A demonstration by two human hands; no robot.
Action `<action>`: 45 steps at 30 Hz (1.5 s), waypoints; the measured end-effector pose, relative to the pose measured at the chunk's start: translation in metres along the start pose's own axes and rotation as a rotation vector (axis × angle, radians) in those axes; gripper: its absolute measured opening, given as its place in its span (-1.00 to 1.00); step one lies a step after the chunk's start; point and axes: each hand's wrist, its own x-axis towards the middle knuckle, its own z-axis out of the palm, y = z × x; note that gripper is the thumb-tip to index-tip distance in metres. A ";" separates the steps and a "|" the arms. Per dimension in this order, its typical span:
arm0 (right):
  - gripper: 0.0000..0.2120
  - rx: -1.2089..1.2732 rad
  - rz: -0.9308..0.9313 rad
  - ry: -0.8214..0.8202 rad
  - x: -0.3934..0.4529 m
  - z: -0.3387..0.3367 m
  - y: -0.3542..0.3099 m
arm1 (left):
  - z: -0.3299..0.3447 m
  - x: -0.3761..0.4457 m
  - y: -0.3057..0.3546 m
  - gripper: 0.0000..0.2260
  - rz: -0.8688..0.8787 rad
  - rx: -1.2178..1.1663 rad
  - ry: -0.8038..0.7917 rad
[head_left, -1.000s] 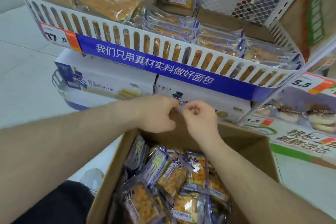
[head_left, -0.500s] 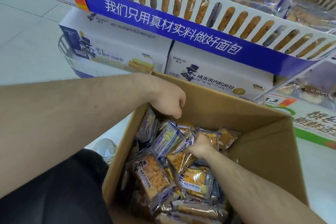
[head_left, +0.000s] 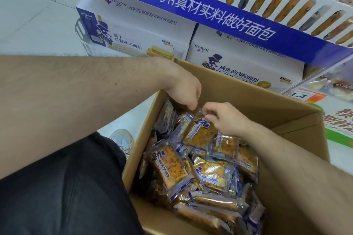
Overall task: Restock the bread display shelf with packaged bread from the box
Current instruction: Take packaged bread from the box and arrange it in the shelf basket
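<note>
Since half a second ago the right hand (head_left: 225, 118) has come up out of the pile and now meets the left hand (head_left: 186, 91) at the far end of the box; the view has also dipped lower.

Display shelf (head_left: 219, 11): white slatted front with a blue banner, across the top of the view, packaged bread behind the slats. Two white printed cartons (head_left: 133, 30) sit under it.

Cardboard box (head_left: 286, 139): open, just in front of the cartons, filled with a loose heap of packaged bread.

Held packet (head_left: 198, 131): top of the heap at the far end, tilted. Right hand pinches its upper sealed edge, fingers curled. Left hand curled, fingertips at the same edge; cannot tell whether it actually grips the packet.

Shoe (head_left: 122, 139) on the floor left of the box.
</note>
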 end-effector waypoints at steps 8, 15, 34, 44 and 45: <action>-0.70 -0.192 -0.167 -0.345 0.032 0.082 -0.073 | 0.011 -0.021 -0.022 -0.73 -0.024 -0.132 0.151; -0.35 0.357 0.557 -0.182 -0.006 0.127 -0.052 | 0.019 -0.023 -0.021 -0.73 0.025 -0.135 0.115; 0.06 0.926 0.439 -0.319 -0.057 0.051 -0.016 | 0.038 -0.012 0.003 -0.12 0.081 -0.271 -0.115; -0.19 1.214 0.584 -0.149 -0.080 0.002 -0.031 | 0.052 -0.001 0.023 -0.62 0.170 -0.755 -0.381; -0.21 1.245 0.592 -0.152 -0.080 0.003 -0.027 | 0.052 -0.001 0.023 -0.65 0.170 -0.733 -0.389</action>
